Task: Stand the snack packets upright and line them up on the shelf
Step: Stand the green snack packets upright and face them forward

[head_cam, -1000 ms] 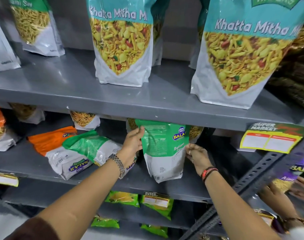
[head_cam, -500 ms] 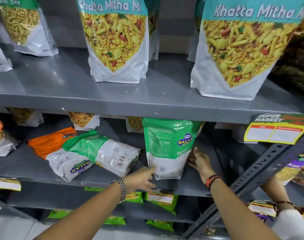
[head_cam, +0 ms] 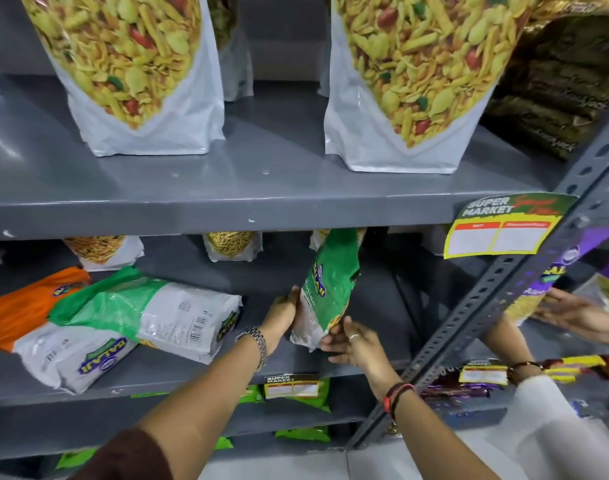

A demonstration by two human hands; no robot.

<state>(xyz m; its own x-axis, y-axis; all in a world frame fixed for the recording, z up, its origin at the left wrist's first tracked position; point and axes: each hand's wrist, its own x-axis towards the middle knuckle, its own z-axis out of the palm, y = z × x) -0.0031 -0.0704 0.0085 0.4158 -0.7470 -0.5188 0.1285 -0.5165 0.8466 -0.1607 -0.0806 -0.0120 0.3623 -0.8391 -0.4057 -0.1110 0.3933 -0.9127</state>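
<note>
A yellow price tag [head_cam: 500,230] hangs beside a perforated upright [head_cam: 476,317].

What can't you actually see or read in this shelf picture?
Head view only:
- Khatta Mitha bags: tops cut off by the frame's upper edge.
- Back-row packets: upper parts hidden by the shelf above.
- Price tag: its boxes are too blurred to read.
- Green packet: base covered by the left hand and right hand.

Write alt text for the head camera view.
Both hands, left hand and right hand, hold a green-and-white snack packet tilted on the grey metal middle shelf. Left of it, a green-and-white packet and an orange-and-white packet lie flat.
</note>
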